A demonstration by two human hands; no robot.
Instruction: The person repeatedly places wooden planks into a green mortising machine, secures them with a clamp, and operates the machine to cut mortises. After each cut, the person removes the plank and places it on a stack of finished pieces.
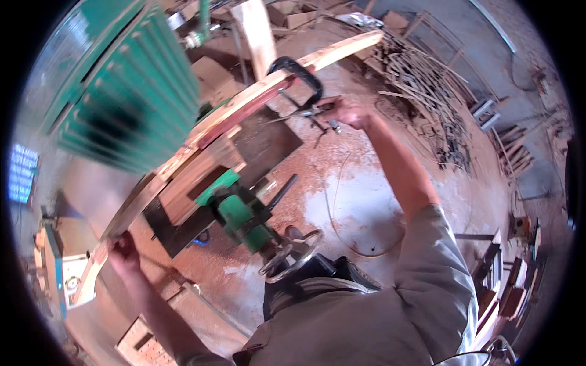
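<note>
A long pale wooden beam (244, 96) runs slantwise across the green machine, with a reddish strip (235, 119) along its near side. A black C-clamp (308, 78) grips the beam and strip toward the right. My left hand (124, 251) is closed at the beam's lower left end. Just below the clamp, my right hand (345, 113) is closed around an air blow gun (312, 112); its thin nozzle points left toward the clamp screw, and a thin hose (332, 201) hangs from it. Part of the gun is hidden by my fingers.
The ribbed green machine housing (131, 91) stands at upper left. Below the beam are a dark metal table (274, 140), a wooden block (204, 171), a green vise (235, 210) and its handwheel (299, 256) near my waist. Wood offcuts (421, 91) lie heaped at upper right.
</note>
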